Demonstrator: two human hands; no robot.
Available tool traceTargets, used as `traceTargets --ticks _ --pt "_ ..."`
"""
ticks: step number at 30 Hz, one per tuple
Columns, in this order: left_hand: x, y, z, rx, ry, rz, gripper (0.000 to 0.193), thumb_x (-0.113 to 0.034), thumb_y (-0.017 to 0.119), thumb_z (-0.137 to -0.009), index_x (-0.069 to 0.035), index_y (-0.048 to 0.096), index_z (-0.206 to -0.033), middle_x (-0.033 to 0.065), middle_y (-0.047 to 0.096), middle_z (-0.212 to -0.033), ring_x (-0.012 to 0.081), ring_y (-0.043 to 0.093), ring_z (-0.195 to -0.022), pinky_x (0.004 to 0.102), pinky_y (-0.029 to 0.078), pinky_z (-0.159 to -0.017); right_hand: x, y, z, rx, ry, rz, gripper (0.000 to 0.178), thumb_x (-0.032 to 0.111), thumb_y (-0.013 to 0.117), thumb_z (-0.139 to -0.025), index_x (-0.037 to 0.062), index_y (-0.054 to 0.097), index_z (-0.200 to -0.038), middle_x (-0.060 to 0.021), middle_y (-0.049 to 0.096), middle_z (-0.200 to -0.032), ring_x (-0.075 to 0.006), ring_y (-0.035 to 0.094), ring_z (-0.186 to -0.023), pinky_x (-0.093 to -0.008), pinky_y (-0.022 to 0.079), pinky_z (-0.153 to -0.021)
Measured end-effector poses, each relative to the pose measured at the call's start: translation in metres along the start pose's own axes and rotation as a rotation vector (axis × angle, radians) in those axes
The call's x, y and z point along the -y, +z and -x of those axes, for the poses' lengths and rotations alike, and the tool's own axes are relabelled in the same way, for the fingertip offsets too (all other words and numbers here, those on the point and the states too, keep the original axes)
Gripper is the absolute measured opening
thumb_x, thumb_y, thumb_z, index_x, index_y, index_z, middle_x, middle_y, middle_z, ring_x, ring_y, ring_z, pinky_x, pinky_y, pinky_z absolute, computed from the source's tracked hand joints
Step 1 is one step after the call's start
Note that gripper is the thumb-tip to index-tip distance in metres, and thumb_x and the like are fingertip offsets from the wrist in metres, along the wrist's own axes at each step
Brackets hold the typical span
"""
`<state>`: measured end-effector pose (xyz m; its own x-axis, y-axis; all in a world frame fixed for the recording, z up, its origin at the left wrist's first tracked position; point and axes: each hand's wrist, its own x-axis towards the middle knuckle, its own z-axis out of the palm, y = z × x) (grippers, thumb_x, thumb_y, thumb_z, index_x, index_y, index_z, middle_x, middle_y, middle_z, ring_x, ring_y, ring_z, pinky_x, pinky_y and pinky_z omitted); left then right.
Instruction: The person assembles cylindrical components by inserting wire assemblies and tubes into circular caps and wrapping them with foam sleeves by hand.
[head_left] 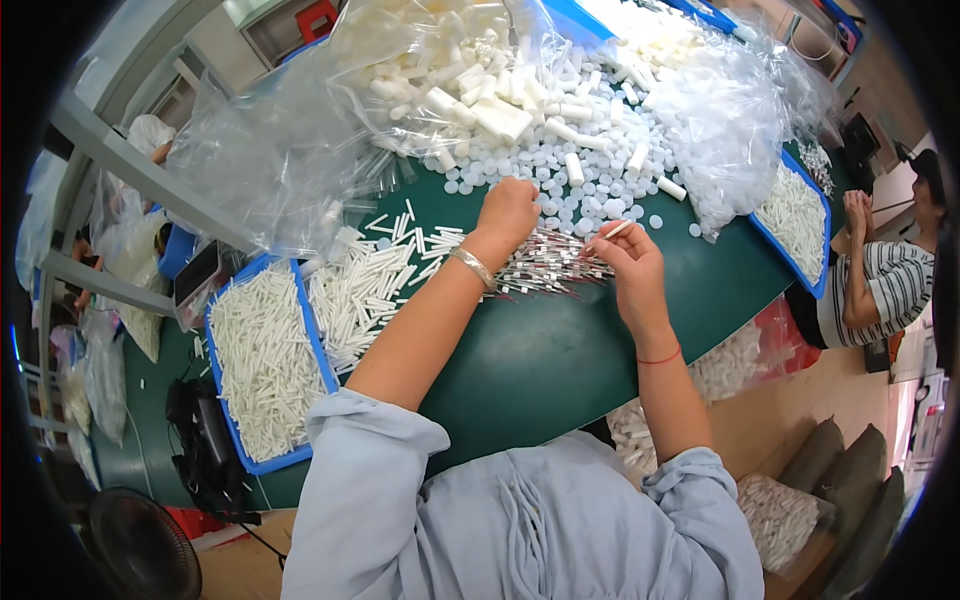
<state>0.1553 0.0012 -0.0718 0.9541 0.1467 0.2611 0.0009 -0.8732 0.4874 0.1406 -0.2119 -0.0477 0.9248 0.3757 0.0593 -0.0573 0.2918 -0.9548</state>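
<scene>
White tube (620, 229) pinched in right hand (632, 264), left hand (508, 213) curled, grip unclear, green table (540, 370), dark fan (143, 545), co-worker (880, 285)

On the surface (520, 350) before us, one tray (280, 459) lies left, a second tray (817, 280) right. Between them sits a heap of rods (550, 264), discs (613, 208) behind it.

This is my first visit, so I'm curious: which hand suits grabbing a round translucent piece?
Probably the left hand: it sits beside the round translucent pieces, though its grip is hidden. The right hand pinches a slim white rod.
</scene>
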Motion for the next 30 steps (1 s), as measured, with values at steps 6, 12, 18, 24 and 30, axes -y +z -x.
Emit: traceTargets --ticks 6,12,18,24,30 --pt "-0.02 -0.046 0.028 -0.034 -0.091 0.396 0.02 -0.015 0.068 -0.081 -0.005 0.069 -0.098 0.0092 0.066 -0.083 0.0179 0.062 -0.072 0.03 0.05 -0.071 0.007 0.004 0.005 0.04 0.074 -0.125 0.013 0.004 0.062 -0.086 0.0012 0.058 -0.098 -0.0106 0.066 -0.092 -0.0175 0.064 -0.088 -0.0303 0.049 -0.084" --pt "-0.042 -0.074 0.103 0.121 -0.424 1.251 0.032 -0.011 0.062 -0.091 0.004 0.06 -0.119 0.008 0.067 -0.099 0.0121 0.065 -0.085 0.0231 0.053 -0.08 0.02 0.027 0.025 0.104 0.006 -0.098 0.01 0.003 0.061 -0.088 0.0006 0.057 -0.097 -0.0166 0.068 -0.1 -0.019 0.065 -0.092 -0.0322 0.049 -0.088" --pt "-0.052 -0.089 0.139 0.132 -0.512 1.481 0.034 -0.008 0.058 -0.093 0.006 0.055 -0.124 0.0122 0.066 -0.108 0.016 0.066 -0.094 0.0262 0.055 -0.086 0.033 0.051 0.047 0.207 -0.093 -0.009 0.011 0.0 0.063 -0.089 -0.0009 0.058 -0.099 -0.0139 0.068 -0.103 -0.0139 0.065 -0.093 -0.0252 0.053 -0.082" --pt "-0.056 -0.097 0.149 0.101 -0.507 1.544 0.036 -0.007 0.055 -0.095 0.008 0.051 -0.128 0.0148 0.064 -0.111 0.0174 0.066 -0.095 0.0261 0.055 -0.086 0.028 0.054 0.054 0.234 -0.133 0.082 0.013 0.001 0.065 -0.088 -0.0002 0.06 -0.1 -0.0102 0.068 -0.103 -0.012 0.064 -0.092 -0.023 0.052 -0.079" --pt "-0.052 -0.094 0.155 0.066 -0.512 1.63 0.036 -0.008 0.056 -0.095 0.008 0.051 -0.127 0.0151 0.064 -0.112 0.018 0.066 -0.096 0.0268 0.055 -0.086 0.031 0.053 0.057 0.312 -0.424 0.478 0.011 0.001 0.065 -0.086 0.0032 0.059 -0.096 -0.0088 0.071 -0.1 -0.0133 0.064 -0.095 -0.0395 0.036 -0.107"
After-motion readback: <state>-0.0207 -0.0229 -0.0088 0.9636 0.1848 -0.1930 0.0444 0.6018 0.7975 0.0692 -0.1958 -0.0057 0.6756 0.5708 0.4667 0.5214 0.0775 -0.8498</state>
